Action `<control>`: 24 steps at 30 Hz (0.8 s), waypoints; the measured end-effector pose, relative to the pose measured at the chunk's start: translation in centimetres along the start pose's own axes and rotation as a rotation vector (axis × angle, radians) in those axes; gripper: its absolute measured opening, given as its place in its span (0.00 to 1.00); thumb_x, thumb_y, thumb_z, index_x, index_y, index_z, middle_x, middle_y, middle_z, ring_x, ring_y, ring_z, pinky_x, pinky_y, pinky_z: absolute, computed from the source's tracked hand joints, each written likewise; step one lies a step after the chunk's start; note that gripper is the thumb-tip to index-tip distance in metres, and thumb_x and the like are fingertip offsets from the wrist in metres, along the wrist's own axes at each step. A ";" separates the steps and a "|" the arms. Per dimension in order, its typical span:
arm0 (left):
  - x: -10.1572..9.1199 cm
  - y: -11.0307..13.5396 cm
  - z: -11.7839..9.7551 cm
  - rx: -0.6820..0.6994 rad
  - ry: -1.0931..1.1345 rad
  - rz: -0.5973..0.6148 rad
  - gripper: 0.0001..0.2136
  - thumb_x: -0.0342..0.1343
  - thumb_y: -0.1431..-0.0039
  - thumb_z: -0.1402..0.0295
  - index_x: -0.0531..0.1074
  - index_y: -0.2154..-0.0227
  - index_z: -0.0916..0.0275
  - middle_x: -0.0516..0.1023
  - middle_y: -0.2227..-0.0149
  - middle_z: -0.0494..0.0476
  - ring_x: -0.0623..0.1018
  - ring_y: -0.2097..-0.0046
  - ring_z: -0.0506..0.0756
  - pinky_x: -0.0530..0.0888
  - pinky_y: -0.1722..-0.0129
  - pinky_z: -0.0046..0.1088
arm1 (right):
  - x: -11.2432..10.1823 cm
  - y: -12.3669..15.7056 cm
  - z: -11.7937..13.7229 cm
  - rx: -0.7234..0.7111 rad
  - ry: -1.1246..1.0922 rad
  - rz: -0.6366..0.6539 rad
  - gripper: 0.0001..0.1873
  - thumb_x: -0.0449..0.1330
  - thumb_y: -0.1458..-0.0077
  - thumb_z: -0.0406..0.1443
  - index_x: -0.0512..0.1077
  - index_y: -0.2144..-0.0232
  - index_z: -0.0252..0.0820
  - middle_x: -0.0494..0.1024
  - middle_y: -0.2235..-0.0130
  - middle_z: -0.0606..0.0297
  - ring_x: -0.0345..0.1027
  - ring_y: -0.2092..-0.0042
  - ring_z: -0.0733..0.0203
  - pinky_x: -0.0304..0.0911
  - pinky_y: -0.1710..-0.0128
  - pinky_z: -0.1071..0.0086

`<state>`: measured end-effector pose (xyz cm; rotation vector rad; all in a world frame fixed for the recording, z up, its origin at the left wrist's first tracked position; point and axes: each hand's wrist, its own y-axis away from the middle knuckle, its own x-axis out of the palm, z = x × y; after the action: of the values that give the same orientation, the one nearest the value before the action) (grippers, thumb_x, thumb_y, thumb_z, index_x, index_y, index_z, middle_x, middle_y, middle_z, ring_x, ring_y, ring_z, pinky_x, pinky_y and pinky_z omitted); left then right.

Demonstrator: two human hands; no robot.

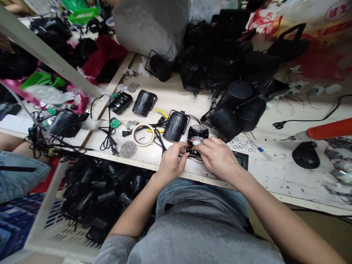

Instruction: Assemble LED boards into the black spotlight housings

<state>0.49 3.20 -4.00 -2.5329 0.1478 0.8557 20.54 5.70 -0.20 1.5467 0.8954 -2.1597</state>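
My left hand (172,160) is closed, thumb and forefinger pinching the left end of a small dark circuit board (191,151) with a yellowish part on it. From the other side, the bent fingers of my right hand (218,157) grip the same board. Red and light wires (194,140) run from the board toward an opened black lamp unit (198,131) with a clear round front, just beyond my fingertips. Left of that stands a black ribbed lamp housing (176,125) with a bracket. My fingers partly cover the board.
A tape roll (143,135) and a steel scouring ball (128,149) lie left on the bench. An orange electric screwdriver (327,128) hangs in from the right. Black lamps (233,106) pile up behind. A white crate (46,229) of black parts stands below left, near another person's leg.
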 end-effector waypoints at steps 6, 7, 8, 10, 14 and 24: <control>-1.4 -1.2 0.6 0.193 -0.052 0.169 0.12 0.53 0.34 0.74 0.65 0.49 0.62 0.77 0.56 0.60 0.79 0.55 0.54 0.79 0.53 0.32 | 0.5 0.3 0.6 -0.046 0.070 0.017 0.11 0.56 0.41 0.27 0.77 0.60 0.38 0.79 0.67 0.59 0.63 0.62 0.54 0.54 0.56 0.61; -1.6 -1.5 0.6 0.214 -0.056 0.217 0.12 0.52 0.33 0.74 0.66 0.49 0.62 0.76 0.55 0.61 0.79 0.53 0.55 0.78 0.51 0.33 | 0.6 0.5 0.7 -0.040 0.076 0.027 0.11 0.55 0.41 0.27 0.77 0.60 0.38 0.79 0.66 0.59 0.63 0.62 0.54 0.53 0.56 0.60; -1.8 -1.7 0.6 0.225 -0.065 0.264 0.11 0.51 0.33 0.75 0.67 0.49 0.62 0.75 0.54 0.61 0.78 0.51 0.55 0.78 0.50 0.33 | 0.7 0.6 0.8 -0.034 0.082 0.038 0.11 0.55 0.40 0.27 0.76 0.60 0.38 0.79 0.67 0.59 0.63 0.62 0.54 0.53 0.55 0.60; -1.9 -2.0 0.6 0.235 -0.091 0.339 0.10 0.49 0.32 0.74 0.69 0.50 0.61 0.73 0.54 0.61 0.77 0.51 0.55 0.78 0.50 0.34 | 0.9 0.8 0.8 -0.025 0.094 0.046 0.11 0.54 0.40 0.26 0.76 0.62 0.39 0.79 0.67 0.59 0.63 0.61 0.54 0.53 0.56 0.60; -1.4 -1.7 0.7 0.251 -0.134 0.334 0.11 0.48 0.32 0.75 0.71 0.51 0.62 0.72 0.55 0.60 0.76 0.53 0.55 0.78 0.51 0.33 | 0.8 1.3 0.7 0.006 0.096 -0.013 0.15 0.53 0.39 0.27 0.77 0.56 0.41 0.78 0.63 0.57 0.64 0.58 0.52 0.58 0.56 0.59; -1.3 -1.6 0.1 0.255 -0.203 0.301 0.11 0.48 0.34 0.77 0.71 0.53 0.63 0.71 0.56 0.60 0.77 0.55 0.54 0.78 0.56 0.30 | 0.8 5.1 5.4 0.361 -0.414 -0.139 0.17 0.53 0.34 0.33 0.71 0.45 0.42 0.83 0.60 0.59 0.78 0.62 0.57 0.74 0.62 0.64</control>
<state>-0.24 4.60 -2.63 -2.2026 0.5474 1.1253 19.43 -1.63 -1.32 1.1253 0.5096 -2.7195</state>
